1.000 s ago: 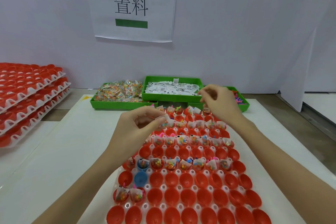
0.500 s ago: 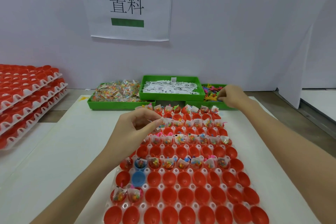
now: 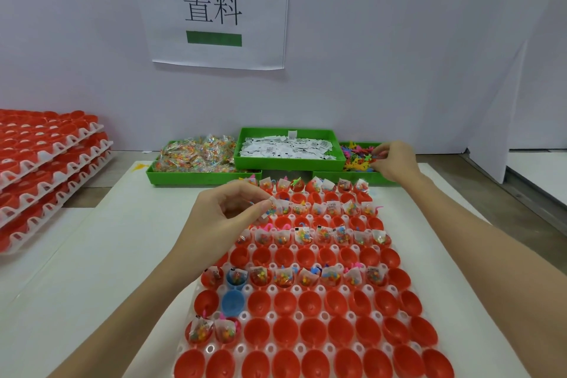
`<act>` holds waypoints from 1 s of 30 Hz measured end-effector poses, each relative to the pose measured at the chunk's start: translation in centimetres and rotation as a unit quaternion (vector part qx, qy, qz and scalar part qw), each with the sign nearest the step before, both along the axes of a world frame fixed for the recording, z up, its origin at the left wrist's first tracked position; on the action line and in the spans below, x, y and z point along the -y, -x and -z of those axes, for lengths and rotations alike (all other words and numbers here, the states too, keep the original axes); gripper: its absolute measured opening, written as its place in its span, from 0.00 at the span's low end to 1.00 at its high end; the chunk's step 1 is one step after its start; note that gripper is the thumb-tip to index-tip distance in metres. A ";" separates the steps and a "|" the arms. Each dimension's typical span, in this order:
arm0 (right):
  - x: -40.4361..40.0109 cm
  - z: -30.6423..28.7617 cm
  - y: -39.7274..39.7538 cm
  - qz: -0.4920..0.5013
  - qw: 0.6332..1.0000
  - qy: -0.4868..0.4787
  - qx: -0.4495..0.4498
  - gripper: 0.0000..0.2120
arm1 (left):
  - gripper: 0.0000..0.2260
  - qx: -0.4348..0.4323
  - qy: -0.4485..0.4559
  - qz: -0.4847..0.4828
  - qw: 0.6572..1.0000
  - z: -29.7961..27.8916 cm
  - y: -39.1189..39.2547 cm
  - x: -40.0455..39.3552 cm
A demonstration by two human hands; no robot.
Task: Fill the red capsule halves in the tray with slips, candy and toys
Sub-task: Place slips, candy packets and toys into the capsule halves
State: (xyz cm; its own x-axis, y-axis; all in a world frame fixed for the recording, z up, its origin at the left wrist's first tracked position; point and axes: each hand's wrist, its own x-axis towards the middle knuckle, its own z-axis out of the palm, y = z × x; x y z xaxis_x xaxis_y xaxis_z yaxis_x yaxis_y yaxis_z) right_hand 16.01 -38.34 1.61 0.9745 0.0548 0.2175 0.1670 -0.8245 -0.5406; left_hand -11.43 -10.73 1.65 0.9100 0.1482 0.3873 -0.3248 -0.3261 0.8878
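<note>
A white tray [image 3: 211,348] of red capsule halves [image 3: 313,331] lies in front of me; alternate rows hold slips, candy packets and toys, the others are bare. My left hand [image 3: 225,215] hovers over the tray's upper left and pinches a small white packet between thumb and forefinger. My right hand [image 3: 395,163] reaches into the green bin of colourful toys [image 3: 357,156] at the back right, fingers curled down among them. The green bin of white slips [image 3: 288,147] sits in the middle and the candy packet bin [image 3: 196,156] at the left.
Stacked trays of red halves [image 3: 46,169] stand at the left. Two blue halves [image 3: 232,302] sit in the tray's left column. A white wall with a paper sign [image 3: 214,9] rises behind the bins. A white mat [image 3: 92,270] covers the table.
My right hand moved from above the tray's far rows back and right into the toy bin. My left hand stayed over the tray's upper left, still pinching its packet.
</note>
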 end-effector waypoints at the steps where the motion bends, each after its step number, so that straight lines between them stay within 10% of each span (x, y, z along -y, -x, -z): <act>1: -0.1 0.1 0.1 0.008 1.000 -0.012 0.004 0.17 | 0.03 0.002 0.001 0.001 1.000 -0.1 0.0 0.0; 14: -2.1 -2.2 11.3 -0.124 0.934 -0.334 0.001 0.07 | 0.05 -0.005 0.006 0.008 1.000 -0.3 0.3 0.3; 30: -5.3 -2.1 23.6 -0.276 0.909 -0.309 -0.037 0.03 | 0.05 0.001 0.041 0.089 0.995 -1.0 1.1 1.5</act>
State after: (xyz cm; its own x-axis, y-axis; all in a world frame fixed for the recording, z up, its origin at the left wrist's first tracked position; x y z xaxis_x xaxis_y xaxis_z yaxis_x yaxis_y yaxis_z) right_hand -7.54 -33.02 3.71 0.8493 0.4289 0.3077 0.4069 -0.1605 -0.8993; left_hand -12.53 -12.23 2.61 0.9239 0.0151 0.3822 -0.3727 -0.1892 0.9084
